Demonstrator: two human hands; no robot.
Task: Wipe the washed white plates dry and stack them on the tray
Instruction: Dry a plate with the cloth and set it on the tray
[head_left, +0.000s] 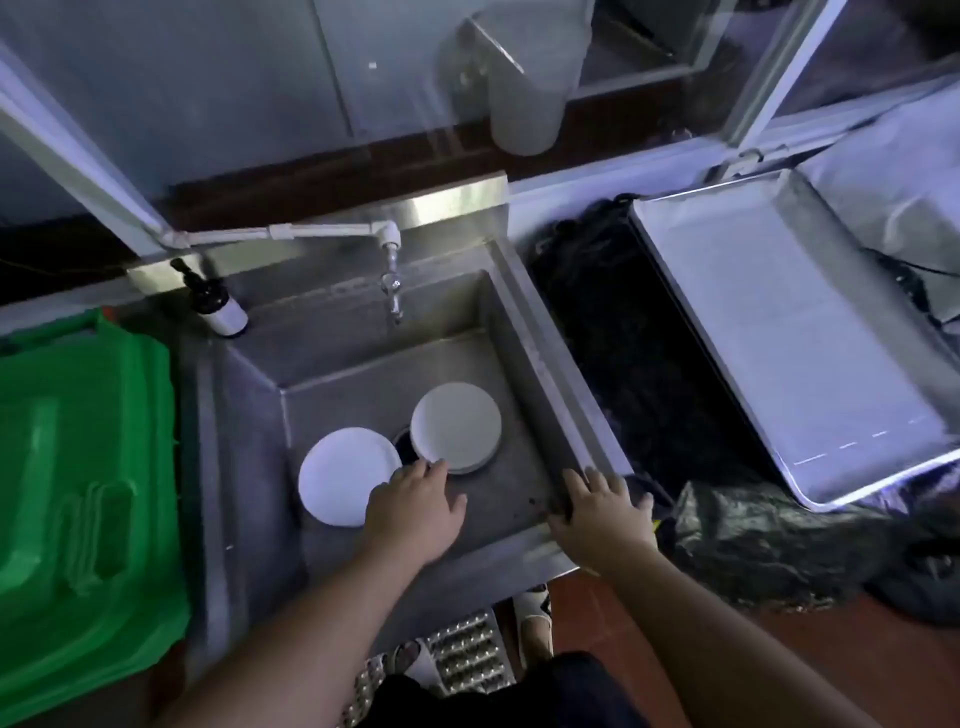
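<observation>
Two white plates lie in the steel sink (363, 358). One plate (340, 475) is at the lower left, the other plate (456, 426) lies to its right, beside the dark drain. My left hand (415, 506) reaches down into the sink with fingers extended, its fingertips at the near rim of the right plate and next to the left plate. My right hand (605, 506) rests flat, fingers spread, on the sink's right front corner and holds nothing. A shallow metal tray (769, 322) with nothing on it sits to the right.
A faucet (392, 280) hangs over the sink's back, with a dark pump bottle (215, 304) to its left. A green plastic crate (78, 499) stands at the left. Dark cloth (639, 353) lies between sink and tray, and a crumpled dark cloth (779, 545) sits in front of the tray.
</observation>
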